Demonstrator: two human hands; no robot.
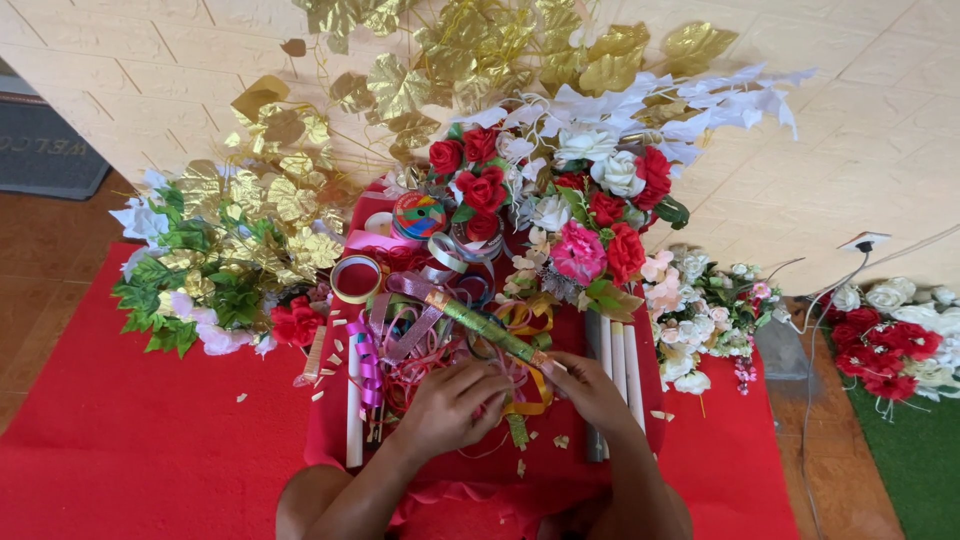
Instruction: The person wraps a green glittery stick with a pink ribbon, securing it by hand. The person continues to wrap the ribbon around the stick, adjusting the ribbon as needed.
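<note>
My left hand [452, 405] rests, fingers curled, on a tangle of loose ribbons [420, 345] in pink, purple and orange. My right hand [590, 392] grips the near end of a long stick wrapped in green-gold ribbon [485, 325], which slants up to the left over the pile. Both hands sit above a red cloth [560, 470] across my lap. Whether the left fingers pinch a ribbon strand is hidden.
Ribbon spools [418, 215] and a tape ring [357, 278] lie beyond the pile. Artificial red and white roses [560, 190], gold leaves [290, 190] and green foliage [175, 285] stand around. White sticks [620, 355] lie to the right. A wall socket with cable [862, 242] is far right.
</note>
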